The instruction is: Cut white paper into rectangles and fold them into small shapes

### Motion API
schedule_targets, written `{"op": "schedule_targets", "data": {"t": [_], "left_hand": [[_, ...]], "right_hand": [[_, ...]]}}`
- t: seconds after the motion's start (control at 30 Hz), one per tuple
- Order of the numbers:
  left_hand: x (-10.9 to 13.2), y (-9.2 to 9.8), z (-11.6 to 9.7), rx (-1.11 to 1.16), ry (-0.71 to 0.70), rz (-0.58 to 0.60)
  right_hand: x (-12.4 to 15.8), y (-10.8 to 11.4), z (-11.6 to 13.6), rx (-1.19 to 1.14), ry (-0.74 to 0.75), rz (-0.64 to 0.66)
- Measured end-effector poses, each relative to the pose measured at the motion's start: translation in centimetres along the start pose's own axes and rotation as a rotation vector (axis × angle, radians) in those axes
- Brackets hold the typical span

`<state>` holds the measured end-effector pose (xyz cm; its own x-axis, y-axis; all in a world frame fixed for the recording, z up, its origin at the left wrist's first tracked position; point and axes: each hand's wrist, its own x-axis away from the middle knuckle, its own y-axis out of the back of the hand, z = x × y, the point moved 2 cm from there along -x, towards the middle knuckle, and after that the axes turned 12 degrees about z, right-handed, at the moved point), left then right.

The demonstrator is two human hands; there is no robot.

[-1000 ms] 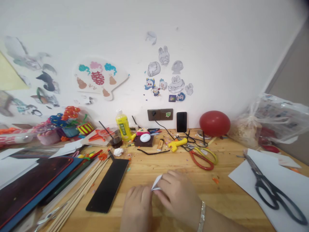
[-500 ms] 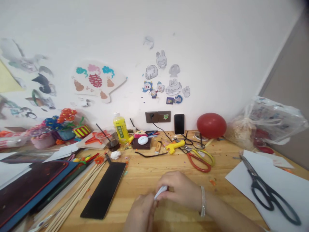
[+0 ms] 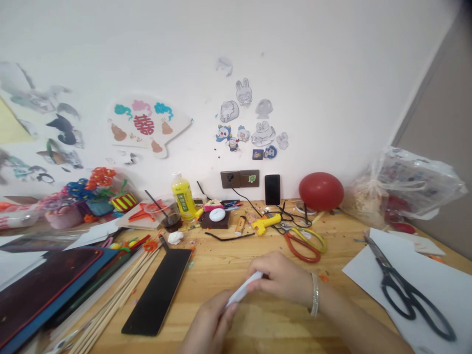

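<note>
Both my hands hold one small white folded paper strip point(image 3: 244, 288) low over the wooden table point(image 3: 236, 255). My right hand point(image 3: 283, 276) pinches its upper end, fingers closed. My left hand point(image 3: 209, 322) grips the lower end at the bottom edge of the view, fingers closed. A silver bracelet point(image 3: 314, 293) sits on my right wrist.
A black flat strip point(image 3: 158, 290) and bamboo sticks point(image 3: 118, 300) lie to the left. Red-and-yellow scissors point(image 3: 304, 241), a yellow glue gun point(image 3: 266, 222), a red balloon point(image 3: 320, 191) and a yellow bottle point(image 3: 183, 195) stand behind. Black scissors point(image 3: 403, 287) rest on white paper point(image 3: 435, 285) at right.
The paper strip has stretched out longer between my hands. My right hand moved slightly right, and my left hand dropped lower toward the bottom edge.
</note>
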<state>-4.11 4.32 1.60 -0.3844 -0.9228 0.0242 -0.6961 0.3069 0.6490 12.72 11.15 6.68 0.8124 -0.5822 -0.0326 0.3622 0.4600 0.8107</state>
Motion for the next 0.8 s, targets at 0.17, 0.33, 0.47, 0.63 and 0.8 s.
{"op": "schedule_targets", "data": {"t": [0.17, 0.33, 0.47, 0.63, 0.8], "left_hand": [[0.1, 0.1, 0.2, -0.104, 0.031, -0.096], [-0.1, 0.1, 0.3, -0.103, 0.085, -0.084], [-0.3, 0.0, 0.2, 0.003, 0.091, -0.038], [0.0, -1.4, 0.8, 0.474, 0.113, 0.093], [0.2, -2.5, 1.1, 0.817, 0.042, 0.346]], "right_hand": [[0.4, 1.2, -0.2, 0.015, 0.025, 0.100], [0.6, 1.5, 0.0, 0.168, -0.021, 0.106], [0.5, 1.2, 0.2, 0.223, 0.007, 0.108], [0.5, 1.2, 0.3, -0.014, 0.057, 0.063], [0.4, 0.2, 0.5, -0.561, 0.127, 0.105]]}}
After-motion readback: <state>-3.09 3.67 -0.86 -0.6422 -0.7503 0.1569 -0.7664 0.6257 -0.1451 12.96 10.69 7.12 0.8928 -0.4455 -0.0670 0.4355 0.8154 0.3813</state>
